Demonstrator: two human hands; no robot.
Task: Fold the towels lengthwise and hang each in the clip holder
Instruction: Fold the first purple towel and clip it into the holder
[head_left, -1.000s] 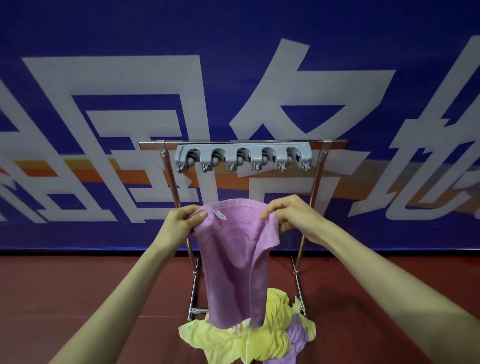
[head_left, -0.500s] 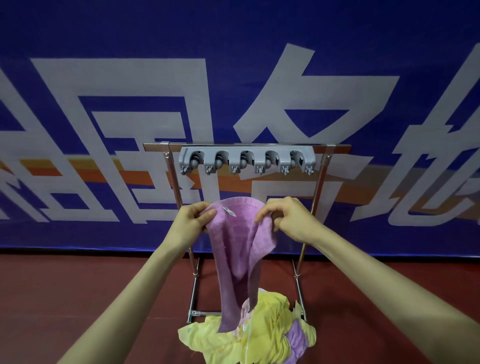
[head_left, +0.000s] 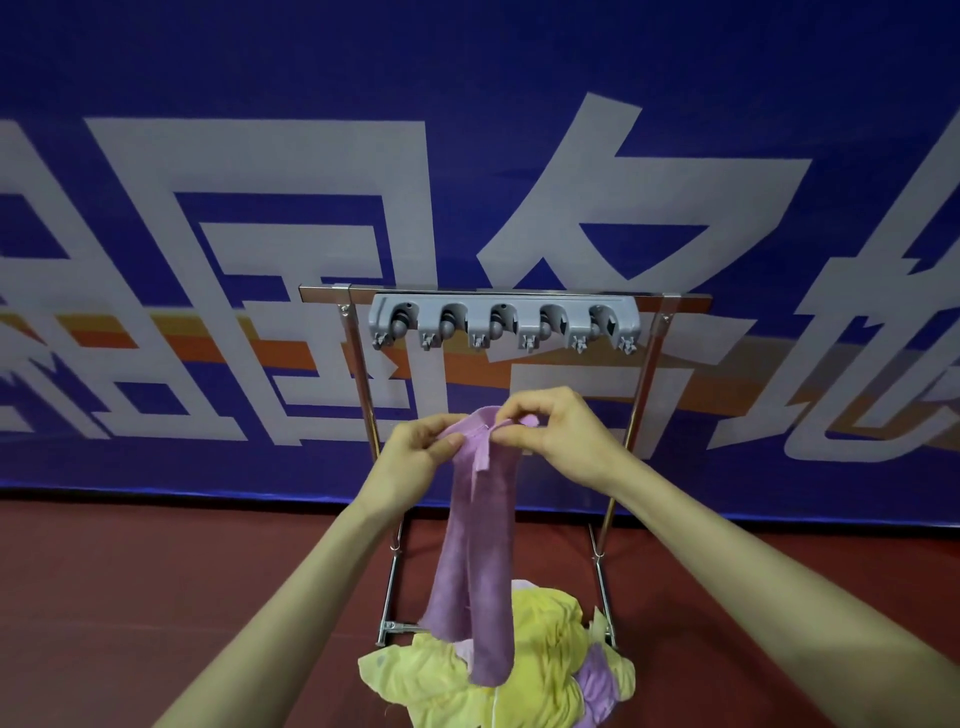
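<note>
Here, I watch the left hand and right hand pinch together the purple towel folded lengthwise, just below the empty clip holder, more towels heaped beneath the fingers awaiting folding.

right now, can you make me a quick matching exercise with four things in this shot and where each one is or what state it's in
Things:
1. purple towel
2. clip holder
3. yellow towels
4. left hand

Places or states:
A. heaped on the floor at the foot of the rack
B. mounted on the rack's top bar, every clip without a towel
C. pinching the towel's top edge from the left side
D. hanging down in a narrow strip, held at its top by both hands

Pairs: 1-D, 2-B, 3-A, 4-C
</note>
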